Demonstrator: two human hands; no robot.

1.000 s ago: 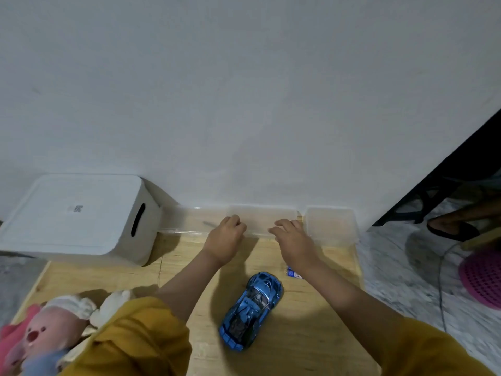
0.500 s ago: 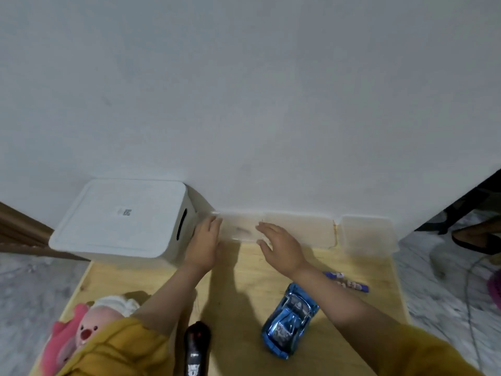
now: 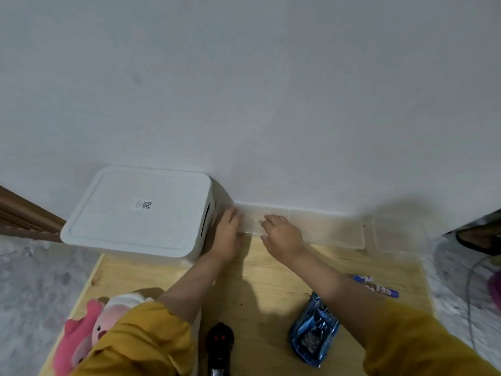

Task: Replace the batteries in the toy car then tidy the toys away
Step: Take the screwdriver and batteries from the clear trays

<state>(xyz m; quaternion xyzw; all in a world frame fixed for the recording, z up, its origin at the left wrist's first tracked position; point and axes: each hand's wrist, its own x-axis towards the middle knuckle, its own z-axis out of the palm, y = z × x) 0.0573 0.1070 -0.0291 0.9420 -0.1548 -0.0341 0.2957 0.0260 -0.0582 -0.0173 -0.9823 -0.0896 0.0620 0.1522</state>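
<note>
Clear plastic tray at back of the wooden counter, vs. the wall — both hands on it. Left hand lies over its left end, next to the white lidded bin; fingers fairly straight, pressing/holding the edge, no clear curl. Right hand on the tray's front right part, fingers bent over the rim; can't tell whether they grip it or only rest there. Contents of tray: too faint to make out.

Blue toy car lies near front of counter, under right forearm, wheels down it seems; underside not visible, so batt. cover status unknown. Batteries, blue/white, lie loose on counter just right of the forearm, apart from car. Black remote at front edge, centre. Pink plush toy at front left, partly behind yellow sleeve.

Judgement: task early. No sign of batt. swap done — cells still outside car, car untouched by either hand. Step in hand looks like fetching/opening the tray, prob. for tools or cells. Left to do: open car, swap cells, close; then car, remote, plush into the bin, whose lid is still on.
</note>
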